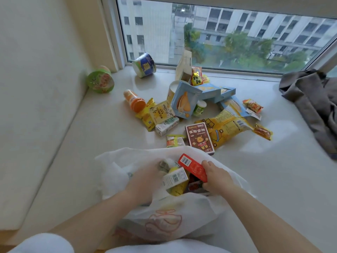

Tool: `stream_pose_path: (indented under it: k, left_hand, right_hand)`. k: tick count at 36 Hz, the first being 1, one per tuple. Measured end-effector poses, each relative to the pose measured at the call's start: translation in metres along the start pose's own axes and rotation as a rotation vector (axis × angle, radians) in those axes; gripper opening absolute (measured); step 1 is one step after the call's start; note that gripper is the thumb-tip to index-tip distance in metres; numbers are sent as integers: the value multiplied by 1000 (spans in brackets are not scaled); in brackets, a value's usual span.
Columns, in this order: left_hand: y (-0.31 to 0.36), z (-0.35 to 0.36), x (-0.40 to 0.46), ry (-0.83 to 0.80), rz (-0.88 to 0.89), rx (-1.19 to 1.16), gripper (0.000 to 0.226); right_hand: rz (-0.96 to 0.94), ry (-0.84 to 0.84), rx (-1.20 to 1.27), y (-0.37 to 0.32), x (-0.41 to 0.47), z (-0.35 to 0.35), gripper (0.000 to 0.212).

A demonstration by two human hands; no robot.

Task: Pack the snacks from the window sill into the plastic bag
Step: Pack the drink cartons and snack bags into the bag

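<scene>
right hand (216, 177) grips red box (193, 168) over bag (164, 216) mouth; left hand (144, 181) inside bag, grip unclear | snacks (198, 115) heaped on sill (255, 170)

Head view, angled down, close over window sill (255, 170)

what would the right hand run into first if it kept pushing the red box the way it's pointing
Probably the snacks already in the plastic bag: the right hand angles the red box down-left into the opening, toward the white carton, though depth is unclear.
</scene>
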State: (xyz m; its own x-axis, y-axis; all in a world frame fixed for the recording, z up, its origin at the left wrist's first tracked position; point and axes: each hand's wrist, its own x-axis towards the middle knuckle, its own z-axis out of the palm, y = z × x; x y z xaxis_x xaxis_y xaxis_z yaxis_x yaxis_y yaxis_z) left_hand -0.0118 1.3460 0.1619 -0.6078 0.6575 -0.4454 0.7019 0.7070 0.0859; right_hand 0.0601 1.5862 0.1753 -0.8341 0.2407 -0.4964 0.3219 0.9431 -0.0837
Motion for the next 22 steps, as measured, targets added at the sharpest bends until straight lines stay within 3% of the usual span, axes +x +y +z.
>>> stream_pose_path:
  k: [4, 7, 10, 13, 18, 22]
  left_hand:
    - [-9, 11, 4, -62, -21, -35, 65]
    - [-20, 2, 15, -114, -119, -81, 49]
    - [-24, -6, 38, -268, -116, -62, 41]
    - [-22, -29, 56, -359, -157, -206, 39]
    - [-28, -59, 83, 230, -286, -159, 31]
    - [-33, -45, 106, 130, -209, 53, 64]
  right_hand:
    - [-49, -29, -27, -2, 3, -2, 72]
    - [-5, -17, 46, -3, 3, 0, 69]
    - [44, 26, 95, -1, 2, 1, 62]
    - [56, 73, 105, 3, 1, -1, 59]
    - [64, 141, 192, 9, 0, -7, 54]
    - [-4, 195, 231, 7, 0, -11, 49]
